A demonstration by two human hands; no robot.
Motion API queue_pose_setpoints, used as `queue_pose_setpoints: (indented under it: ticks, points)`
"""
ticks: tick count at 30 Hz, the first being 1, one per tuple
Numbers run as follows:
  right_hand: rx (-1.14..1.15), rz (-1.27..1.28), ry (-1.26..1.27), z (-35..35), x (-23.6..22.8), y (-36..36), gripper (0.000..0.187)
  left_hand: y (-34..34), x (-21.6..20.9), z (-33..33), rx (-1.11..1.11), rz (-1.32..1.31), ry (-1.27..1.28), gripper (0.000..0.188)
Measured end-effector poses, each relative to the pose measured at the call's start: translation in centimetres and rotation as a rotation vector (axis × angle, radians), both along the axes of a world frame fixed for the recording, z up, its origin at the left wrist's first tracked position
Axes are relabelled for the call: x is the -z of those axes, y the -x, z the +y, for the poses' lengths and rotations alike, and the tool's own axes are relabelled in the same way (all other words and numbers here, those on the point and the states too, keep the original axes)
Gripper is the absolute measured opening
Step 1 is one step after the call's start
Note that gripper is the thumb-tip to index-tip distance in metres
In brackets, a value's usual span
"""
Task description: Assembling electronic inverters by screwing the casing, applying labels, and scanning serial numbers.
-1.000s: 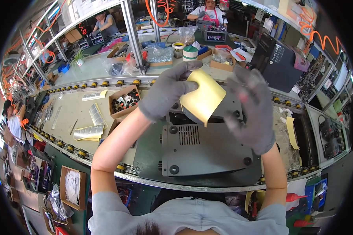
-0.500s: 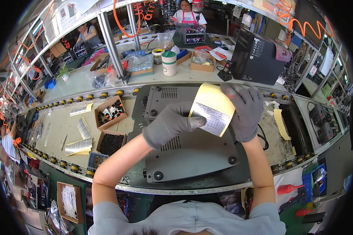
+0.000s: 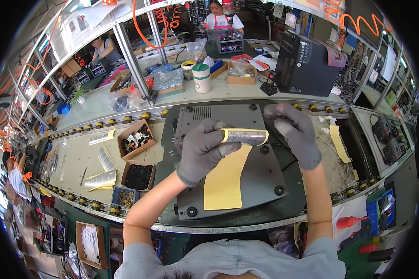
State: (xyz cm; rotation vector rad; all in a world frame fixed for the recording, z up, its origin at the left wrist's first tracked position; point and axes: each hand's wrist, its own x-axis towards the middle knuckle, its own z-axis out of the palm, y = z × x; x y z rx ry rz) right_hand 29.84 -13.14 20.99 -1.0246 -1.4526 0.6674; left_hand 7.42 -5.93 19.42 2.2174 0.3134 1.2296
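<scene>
My left hand (image 3: 201,151), in a grey work glove, pinches a label sheet (image 3: 224,179) between thumb and fingers. The sheet's silver printed face curls over at the top, while its yellow backing hangs down over a dark grey metal case (image 3: 260,186). Apart from the sheet, my gloved right hand (image 3: 295,135) hovers to its right with fingers bent and parted from the thumb; nothing shows in it. The case lies beneath both hands, its round feet and vent slots facing up.
Left of the case stand a box of black-and-white parts (image 3: 137,139), a box of small black pieces (image 3: 138,176) and a blue tray (image 3: 124,197). More label sheets (image 3: 100,180) lie beyond them. A yellow strip (image 3: 340,144) lies right. A lidded cup (image 3: 201,78) stands behind the rollers.
My right hand has let go of the sheet and moved slightly right and down. The sheet, still in my left hand, has turned and curled, its yellow backing now hanging down.
</scene>
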Motion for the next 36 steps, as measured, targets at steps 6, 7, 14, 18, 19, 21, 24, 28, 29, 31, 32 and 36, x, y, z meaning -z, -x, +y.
queue_pose_setpoints:
  ticks: [6,7,14,18,19,21,24,28,29,31,32,36]
  points:
    - [0.272,-0.749,-0.267,-1.7,-0.9,3.6,0.036,-1.0,1.4,-0.8,0.006,-0.025,-0.101,0.027]
    - [0.264,-0.685,-0.259,-1.9,-0.6,3.8,0.039,-1.2,1.8,-0.8,0.011,-0.031,-0.090,0.027]
    - [0.224,-0.443,-0.089,-2.8,-0.2,4.8,0.034,-1.1,2.4,-0.9,0.066,-0.073,-0.139,0.025]
    - [0.156,-0.270,-0.027,-2.8,-0.2,5.4,0.031,-0.6,2.8,-0.6,0.064,-0.032,-0.172,0.024]
    - [0.145,-0.244,-0.038,-2.8,-0.1,5.5,0.031,-0.5,2.8,-0.6,0.071,-0.035,-0.167,0.024]
    - [0.129,-0.221,-0.034,-2.8,0.0,5.6,0.029,-0.6,2.7,-0.8,0.078,-0.039,-0.157,0.024]
    - [0.124,-0.169,-0.032,-2.2,0.8,5.2,0.025,-0.8,2.5,-0.8,0.114,-0.106,-0.113,0.023]
    - [0.159,-0.242,-0.202,-1.8,1.0,5.1,0.021,-0.9,2.2,-0.8,0.155,-0.108,-0.030,0.024]
    - [0.160,-0.246,-0.202,-1.7,0.9,5.2,0.021,-0.9,2.2,-0.9,0.173,-0.117,-0.007,0.024]
    - [0.181,-0.236,-0.233,-1.5,0.9,5.4,0.019,-0.8,2.1,-0.9,0.174,-0.124,0.010,0.024]
    - [0.181,-0.240,-0.234,-1.3,1.1,5.4,0.019,-0.8,2.1,-0.8,0.174,-0.126,0.026,0.025]
    - [0.341,-0.489,-0.420,-0.4,0.9,4.9,0.021,-0.6,2.3,-0.8,0.161,-0.041,0.078,0.023]
